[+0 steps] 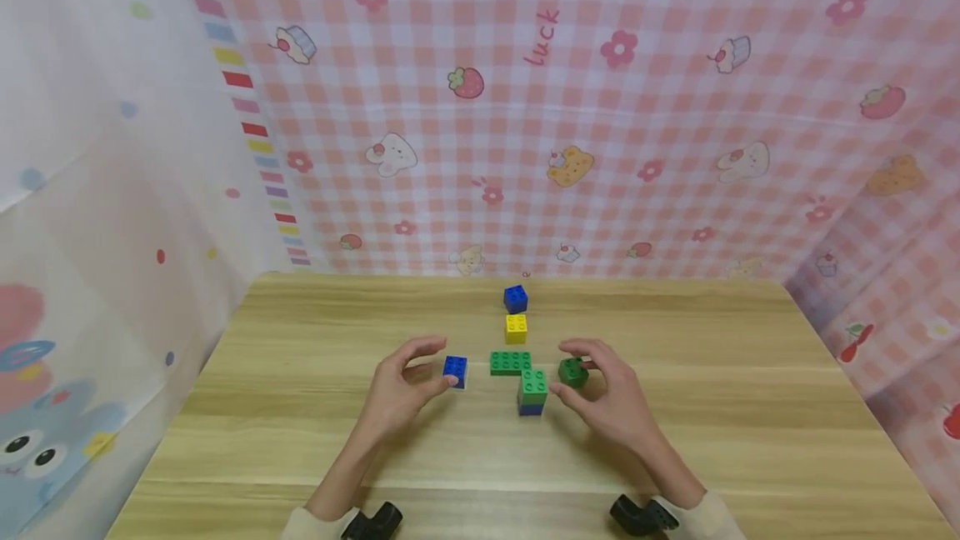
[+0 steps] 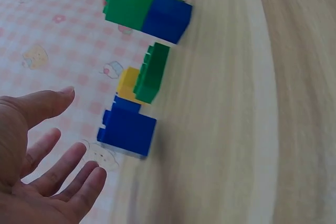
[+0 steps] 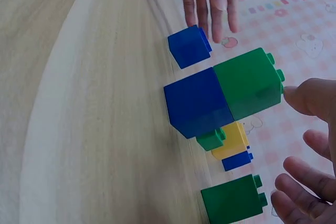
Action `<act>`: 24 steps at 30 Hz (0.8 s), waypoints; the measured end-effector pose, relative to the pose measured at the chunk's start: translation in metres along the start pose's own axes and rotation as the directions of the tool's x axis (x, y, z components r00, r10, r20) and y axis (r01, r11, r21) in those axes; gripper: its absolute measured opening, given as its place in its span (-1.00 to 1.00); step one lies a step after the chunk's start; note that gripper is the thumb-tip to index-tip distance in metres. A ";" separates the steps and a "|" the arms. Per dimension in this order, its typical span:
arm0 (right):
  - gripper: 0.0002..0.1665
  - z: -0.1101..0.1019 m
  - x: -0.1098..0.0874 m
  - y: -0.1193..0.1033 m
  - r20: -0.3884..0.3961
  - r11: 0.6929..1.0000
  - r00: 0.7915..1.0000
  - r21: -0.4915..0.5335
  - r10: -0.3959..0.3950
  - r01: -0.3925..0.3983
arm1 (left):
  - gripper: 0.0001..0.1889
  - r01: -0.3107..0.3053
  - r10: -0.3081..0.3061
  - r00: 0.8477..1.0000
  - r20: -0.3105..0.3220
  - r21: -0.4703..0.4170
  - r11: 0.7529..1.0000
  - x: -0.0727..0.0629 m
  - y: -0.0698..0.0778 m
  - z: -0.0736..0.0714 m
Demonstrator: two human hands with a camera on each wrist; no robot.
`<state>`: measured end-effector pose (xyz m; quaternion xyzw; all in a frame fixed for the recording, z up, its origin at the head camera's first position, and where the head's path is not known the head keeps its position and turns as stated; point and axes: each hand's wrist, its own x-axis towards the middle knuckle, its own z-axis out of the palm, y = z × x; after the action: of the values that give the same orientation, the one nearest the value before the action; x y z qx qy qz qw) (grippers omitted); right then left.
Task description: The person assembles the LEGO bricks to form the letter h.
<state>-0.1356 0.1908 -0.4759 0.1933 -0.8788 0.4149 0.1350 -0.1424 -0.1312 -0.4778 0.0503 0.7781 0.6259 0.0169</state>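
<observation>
My left hand hovers with fingers spread beside a blue toy brick; in the left wrist view its thumb and fingers stand apart from that brick. My right hand is open around a green brick on the table. Its thumb tip comes close to the studs of a stack, a green brick on top of a blue brick. Neither hand grips anything. Behind the stack lies a longer, flat green brick.
Farther back, a yellow brick and another blue brick line up toward the rear edge of the wooden table. A pink checked cloth hangs behind the table. Black straps with cameras sit on both wrists.
</observation>
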 end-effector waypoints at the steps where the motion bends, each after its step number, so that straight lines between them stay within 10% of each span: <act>1: -0.37 0.000 0.000 0.001 0.004 1.000 1.000 0.004 0.012 -0.012 | -0.41 0.006 -0.006 1.000 0.004 0.002 1.000 0.000 -0.002 0.000; 24: -0.30 0.007 -0.005 0.025 0.169 0.959 0.946 0.007 0.277 -0.282 | -0.38 0.011 -0.011 0.998 0.070 0.002 1.000 0.009 -0.034 0.008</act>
<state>-0.1433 0.2008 -0.4990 0.1030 -0.8989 0.4258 -0.0021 -0.1530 -0.1295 -0.5123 0.0680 0.7777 0.6231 0.0474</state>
